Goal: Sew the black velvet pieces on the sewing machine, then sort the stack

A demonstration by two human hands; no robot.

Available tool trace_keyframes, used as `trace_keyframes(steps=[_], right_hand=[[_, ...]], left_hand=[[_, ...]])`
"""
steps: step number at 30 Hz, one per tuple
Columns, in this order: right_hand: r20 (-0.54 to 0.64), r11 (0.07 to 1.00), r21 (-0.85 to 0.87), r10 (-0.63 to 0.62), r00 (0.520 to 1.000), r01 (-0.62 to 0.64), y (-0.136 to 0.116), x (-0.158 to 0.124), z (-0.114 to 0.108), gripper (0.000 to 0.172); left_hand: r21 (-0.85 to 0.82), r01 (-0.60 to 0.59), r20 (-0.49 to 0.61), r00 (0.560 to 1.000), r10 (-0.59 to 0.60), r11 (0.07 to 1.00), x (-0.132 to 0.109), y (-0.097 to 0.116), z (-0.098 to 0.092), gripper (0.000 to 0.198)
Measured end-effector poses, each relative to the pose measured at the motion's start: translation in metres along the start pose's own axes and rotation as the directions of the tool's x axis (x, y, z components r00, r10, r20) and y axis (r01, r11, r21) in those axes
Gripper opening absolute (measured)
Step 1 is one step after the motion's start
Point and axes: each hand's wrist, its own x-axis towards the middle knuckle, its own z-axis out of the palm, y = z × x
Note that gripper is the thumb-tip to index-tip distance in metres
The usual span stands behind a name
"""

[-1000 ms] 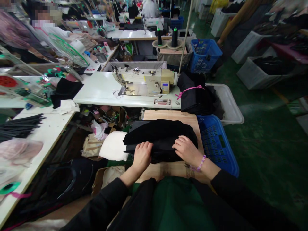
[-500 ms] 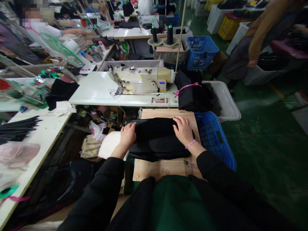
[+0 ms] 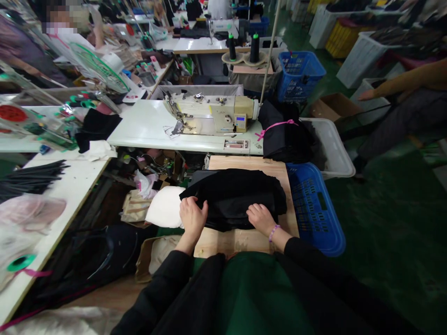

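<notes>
A stack of black fabric pieces (image 3: 240,195) lies across the wooden board (image 3: 223,239) before me, its upper layer rumpled towards the far side. My left hand (image 3: 193,217) is at the stack's left end, fingers bent over the cloth and thumb raised to the side, closed on the fabric edge. At the near edge, right of the middle, my right hand (image 3: 261,218) has its fingers curled on the fabric; its thumb is hidden. A beaded bracelet (image 3: 274,231) circles that wrist. White material (image 3: 165,207) lies beside my left hand.
Behind the board stands a sewing machine (image 3: 213,114) on a white table (image 3: 139,123). A tied black bundle (image 3: 284,132) sits at its right end. A blue basket (image 3: 314,209) and white bin (image 3: 340,149) flank the board. At far right is another person's arm (image 3: 401,86).
Both hands have come nearer to me, the right one also inwards, from the stack's upper sides to its near edge. The top fabric has become rumpled. The person at right has moved.
</notes>
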Motion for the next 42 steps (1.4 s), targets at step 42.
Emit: trace_keyframes(steps=[42], right_hand=[[0.271, 0.627, 0.679, 0.27, 0.924, -0.382, 0.042, 0.024, -0.051, 0.021]], left_hand=[[-0.508, -0.573, 0.233, 0.627, 0.744, 0.643, 0.004, 0.044, 0.019, 0.018]])
